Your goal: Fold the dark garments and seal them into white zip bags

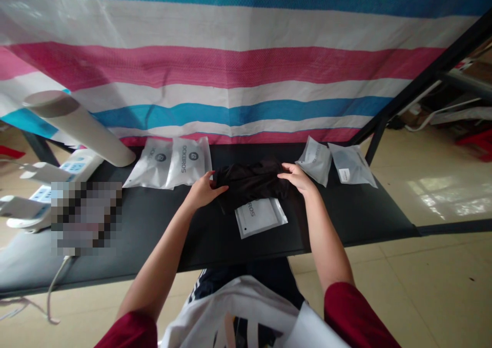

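Between my hands lies a dark piece of fabric (251, 180), folded into a wide strip. My left hand (205, 190) pinches its left end between thumb and fingers. At the other end, my right hand (300, 178) grips the fabric's right edge the same way. Beneath the near side of the cloth sits a flat frosted plastic bag (261, 219) with printed lettering, its upper part covered by the fabric. What garment or item the fabric is, I cannot make out.
Two filled printed bags (188, 161) lie at the back left, two more pouches (351, 164) at the back right. On the left are a white cylinder (84, 127), a power strip (80, 166) with plugs and a blurred-out object (86, 217) with a cable. A striped sheet (230, 66) hangs behind the black table (154, 235).
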`<state>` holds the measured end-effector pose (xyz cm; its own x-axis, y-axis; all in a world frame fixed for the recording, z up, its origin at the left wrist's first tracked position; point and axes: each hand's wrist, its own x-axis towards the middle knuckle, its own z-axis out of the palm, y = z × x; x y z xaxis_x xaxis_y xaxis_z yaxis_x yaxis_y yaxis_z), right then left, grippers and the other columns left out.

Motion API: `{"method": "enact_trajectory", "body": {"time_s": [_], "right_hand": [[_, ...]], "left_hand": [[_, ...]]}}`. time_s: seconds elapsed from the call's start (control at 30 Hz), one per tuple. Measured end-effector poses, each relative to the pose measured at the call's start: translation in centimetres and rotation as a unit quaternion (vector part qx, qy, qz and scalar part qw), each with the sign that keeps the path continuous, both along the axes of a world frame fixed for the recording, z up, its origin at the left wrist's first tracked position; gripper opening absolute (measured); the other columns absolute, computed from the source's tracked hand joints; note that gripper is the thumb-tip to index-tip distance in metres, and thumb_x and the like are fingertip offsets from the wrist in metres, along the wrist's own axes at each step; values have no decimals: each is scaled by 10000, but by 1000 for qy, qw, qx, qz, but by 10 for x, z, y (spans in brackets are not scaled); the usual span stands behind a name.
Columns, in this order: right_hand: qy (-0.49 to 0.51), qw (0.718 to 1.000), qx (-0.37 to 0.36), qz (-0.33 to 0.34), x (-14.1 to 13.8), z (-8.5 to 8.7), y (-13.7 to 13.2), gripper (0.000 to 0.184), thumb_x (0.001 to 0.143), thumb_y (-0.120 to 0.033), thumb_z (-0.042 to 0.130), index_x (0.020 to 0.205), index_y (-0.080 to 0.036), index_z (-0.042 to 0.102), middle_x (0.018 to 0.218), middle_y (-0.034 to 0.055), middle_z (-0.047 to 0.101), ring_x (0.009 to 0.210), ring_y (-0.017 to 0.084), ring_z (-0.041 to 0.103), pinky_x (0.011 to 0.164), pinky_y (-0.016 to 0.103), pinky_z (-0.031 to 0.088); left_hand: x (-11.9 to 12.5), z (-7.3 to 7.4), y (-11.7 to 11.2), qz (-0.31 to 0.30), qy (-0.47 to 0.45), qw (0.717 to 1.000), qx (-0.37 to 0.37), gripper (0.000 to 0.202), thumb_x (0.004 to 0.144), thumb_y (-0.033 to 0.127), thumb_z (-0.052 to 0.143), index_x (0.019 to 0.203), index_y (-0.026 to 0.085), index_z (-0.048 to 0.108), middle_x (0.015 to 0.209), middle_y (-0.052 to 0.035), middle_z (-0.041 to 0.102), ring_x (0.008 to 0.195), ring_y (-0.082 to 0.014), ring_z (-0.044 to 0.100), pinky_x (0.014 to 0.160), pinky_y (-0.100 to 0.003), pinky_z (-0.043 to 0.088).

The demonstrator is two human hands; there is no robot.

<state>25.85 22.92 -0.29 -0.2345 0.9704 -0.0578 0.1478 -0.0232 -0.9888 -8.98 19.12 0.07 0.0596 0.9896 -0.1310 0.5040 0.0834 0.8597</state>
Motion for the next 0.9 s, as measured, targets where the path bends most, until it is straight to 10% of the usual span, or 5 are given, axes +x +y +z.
{"method": "enact_trajectory", "body": {"time_s": [0.23,0.37,0.57,0.9], "right_hand": [[27,1000,9,-7,-3,-4,0,420,637,-162,719,1050,-232,682,1006,23,716,984,207,628,971,372,438],[13,999,33,0,-1,-8,1,121,650,-193,622,751,-206,687,799,5,656,869,205,585,901,363,428],[-31,994,98,39,4,-10,2,162,551,-164,429,477,-199,570,746,5,511,796,179,505,850,338,359],[-84,993,75,17,9,-9,5,159,618,-197,449,531,-210,581,939,30,616,1025,240,561,966,364,359]], "left_hand": [[14,4,-1,11,-212,976,43,814,556,258,810,1300,184,487,808,31,624,636,-106,580,613,-240,459],[22,2,-1,62,-311,948,15,736,502,201,790,1203,171,564,759,34,629,690,-126,607,700,-274,489],[20,2,-2,5,-252,965,66,31,522,163,593,543,154,572,706,-13,615,678,-134,566,631,-252,446],[6,5,5,-89,-139,980,114,174,524,159,442,556,175,612,1026,-98,642,1039,-229,604,917,-399,486]]}}
